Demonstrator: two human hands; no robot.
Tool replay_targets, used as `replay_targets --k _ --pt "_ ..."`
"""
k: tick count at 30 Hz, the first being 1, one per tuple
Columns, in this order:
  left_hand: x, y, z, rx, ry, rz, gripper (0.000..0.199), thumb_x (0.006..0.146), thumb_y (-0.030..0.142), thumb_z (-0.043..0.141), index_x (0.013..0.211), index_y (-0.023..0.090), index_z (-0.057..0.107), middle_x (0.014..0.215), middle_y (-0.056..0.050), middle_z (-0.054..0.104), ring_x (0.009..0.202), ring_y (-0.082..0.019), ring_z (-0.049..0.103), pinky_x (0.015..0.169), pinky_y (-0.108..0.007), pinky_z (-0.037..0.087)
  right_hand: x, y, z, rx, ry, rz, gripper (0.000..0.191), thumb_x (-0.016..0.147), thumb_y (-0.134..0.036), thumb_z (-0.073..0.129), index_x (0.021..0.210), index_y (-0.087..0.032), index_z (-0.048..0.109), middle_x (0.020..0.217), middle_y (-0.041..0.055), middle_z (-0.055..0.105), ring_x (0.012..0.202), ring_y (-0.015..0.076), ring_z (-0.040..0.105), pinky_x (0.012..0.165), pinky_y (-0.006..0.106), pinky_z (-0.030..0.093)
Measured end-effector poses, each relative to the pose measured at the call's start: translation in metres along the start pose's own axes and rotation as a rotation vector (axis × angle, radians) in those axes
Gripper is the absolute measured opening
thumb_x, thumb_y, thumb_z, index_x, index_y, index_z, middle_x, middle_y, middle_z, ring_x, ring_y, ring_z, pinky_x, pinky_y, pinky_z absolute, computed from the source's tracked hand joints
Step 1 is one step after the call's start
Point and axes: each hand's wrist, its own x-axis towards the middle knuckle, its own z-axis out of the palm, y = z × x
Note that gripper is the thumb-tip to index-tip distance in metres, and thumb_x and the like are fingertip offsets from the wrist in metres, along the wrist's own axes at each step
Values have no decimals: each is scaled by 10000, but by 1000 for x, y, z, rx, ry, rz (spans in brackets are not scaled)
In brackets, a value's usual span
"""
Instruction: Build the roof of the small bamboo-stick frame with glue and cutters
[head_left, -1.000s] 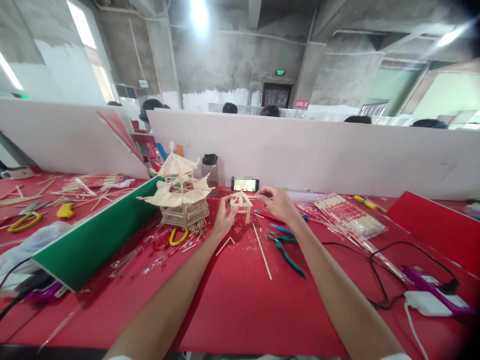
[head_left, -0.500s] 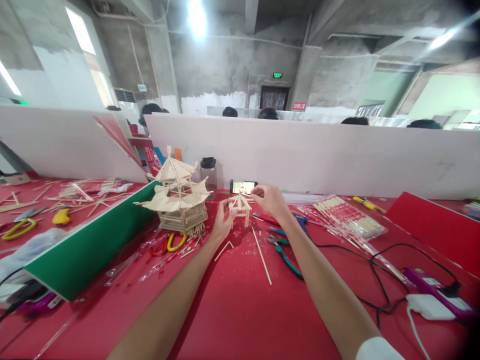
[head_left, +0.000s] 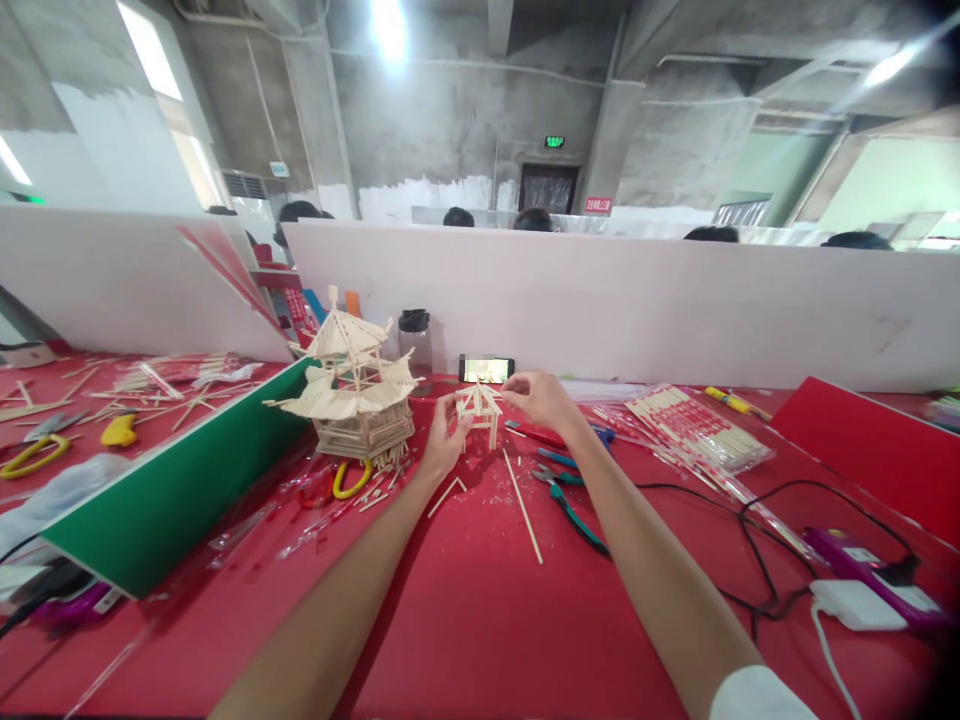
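Observation:
A small wooden stick pavilion (head_left: 480, 404) with a pointed roof frame stands on the red table (head_left: 480, 620). On its left side, my left hand (head_left: 448, 436) has its fingers closed round the frame. My right hand (head_left: 541, 400) is at the right of the roof, its fingers pinched together; what they hold, if anything, is too small to name. A larger stick pagoda (head_left: 360, 400) with two roofs stands to the left. Behind the small pavilion a phone (head_left: 487, 370) leans upright. One long loose stick (head_left: 523, 505) lies in front.
Green-handled pliers (head_left: 574, 515) lie beside my right forearm. Packed sticks (head_left: 697, 430), black cables and a purple power strip (head_left: 870, 575) are at the right. A green board (head_left: 187, 480), yellow-handled scissors (head_left: 352, 480) and a bottle (head_left: 415, 345) are on the left. A white partition (head_left: 600, 300) crosses behind.
The whole view has shifted slightly. Both hands stay at the small pavilion, with the right fingers still near its roof.

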Motion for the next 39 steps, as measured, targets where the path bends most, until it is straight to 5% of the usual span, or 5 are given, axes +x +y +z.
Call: replay_targets --k 8,12,24,39 --pt "0 3 0 21 0 -6 348 885 374 654 1176 241 516 1259 -81 569 1234 -228 546 1111 -426 405 -3 3 -3 865 -149 287 207 704 -222 824 879 -160 732 731 28 721 656 113 657 665 230 576" --pt "0 0 0 25 1 -25 349 884 384 655 1171 244 513 1267 -79 559 1242 -228 538 1123 -434 390 -3 5 -4 1083 -164 411 196 705 -159 836 857 -164 714 713 1 703 629 78 653 646 172 577" --pt "-1 -3 -2 33 -4 -39 339 897 369 641 1191 269 506 1281 -74 549 1261 -227 530 1133 -455 388 -6 5 -7 1142 -212 425 264 713 -185 849 879 -167 644 755 2 710 668 81 675 657 158 576" --pt "-1 -5 -3 41 -2 -23 366 893 375 643 1218 264 515 1285 -81 548 1275 -236 517 1150 -500 363 -13 -1 -14 977 -263 244 397 652 -325 879 930 -213 619 803 -47 631 643 68 593 622 190 521"
